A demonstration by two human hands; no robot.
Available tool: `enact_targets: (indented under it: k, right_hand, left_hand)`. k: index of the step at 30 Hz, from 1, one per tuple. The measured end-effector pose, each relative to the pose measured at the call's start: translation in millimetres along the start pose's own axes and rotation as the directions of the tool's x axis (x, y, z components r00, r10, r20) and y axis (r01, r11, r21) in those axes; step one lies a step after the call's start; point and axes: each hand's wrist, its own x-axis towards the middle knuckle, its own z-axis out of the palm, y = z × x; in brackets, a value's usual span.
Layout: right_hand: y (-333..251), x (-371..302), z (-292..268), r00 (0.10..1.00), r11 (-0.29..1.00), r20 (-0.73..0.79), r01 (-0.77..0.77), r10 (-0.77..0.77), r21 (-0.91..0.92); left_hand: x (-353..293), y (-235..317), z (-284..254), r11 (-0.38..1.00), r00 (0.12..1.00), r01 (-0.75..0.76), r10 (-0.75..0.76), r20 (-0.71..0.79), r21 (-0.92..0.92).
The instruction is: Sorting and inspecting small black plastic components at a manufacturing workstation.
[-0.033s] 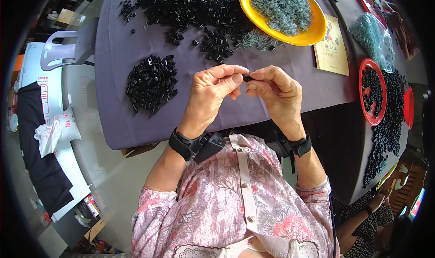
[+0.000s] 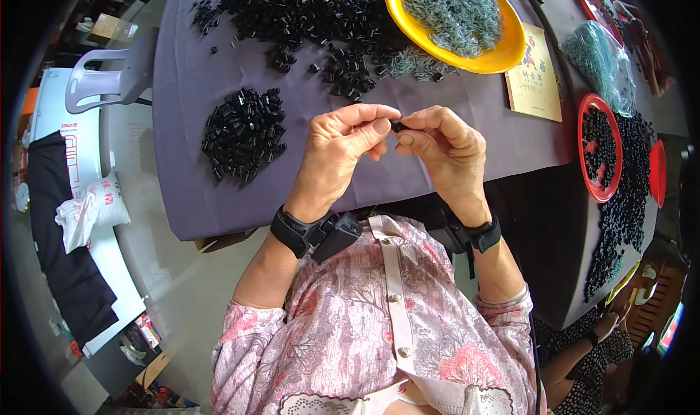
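Note:
Over the near edge of the table, my left hand and my right hand meet fingertip to fingertip. Between them is a small black plastic piece, mostly covered by the fingers. Thumb and forefinger are pinched on each hand. To the left of my left hand lies a small heap of shiny black plastic pieces. Beyond my hands spreads a larger pile of similar black pieces. A yellow plate at the far side bears many small clear greyish parts, and some more lie beside it.
A yellow booklet lies right of the plate. Farther right are a plastic bag of clear parts, a red tray and scattered black pieces. A grey plastic chair stands left. Another person's arm shows at lower right.

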Motion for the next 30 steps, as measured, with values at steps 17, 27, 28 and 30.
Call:
enact_targets:
  k: [17,27,28,30]
  right_hand:
    - [-8.8,5.0,5.9,0.986,0.999,0.164,-0.011,0.020,-0.053]
    - [0.8,12.0,2.3,0.891,0.760,0.246,0.455,-0.383,-0.465]
    - [2.3,11.5,2.4,0.878,0.746,0.273,0.478,-0.393,-0.464]
    - [2.3,10.4,4.6,0.866,0.719,0.306,0.500,-0.396,-0.483]
  left_hand:
    - [7.3,17.6,-13.4,0.990,0.994,0.031,-0.045,0.103,0.137]
    - [-1.7,7.2,-11.7,0.945,0.972,0.229,-0.208,0.112,-0.233]
    - [-2.3,8.3,-11.7,0.939,0.966,0.241,-0.206,0.159,-0.245]
    - [-3.4,7.6,-14.0,0.933,0.959,0.251,-0.203,0.199,-0.258]
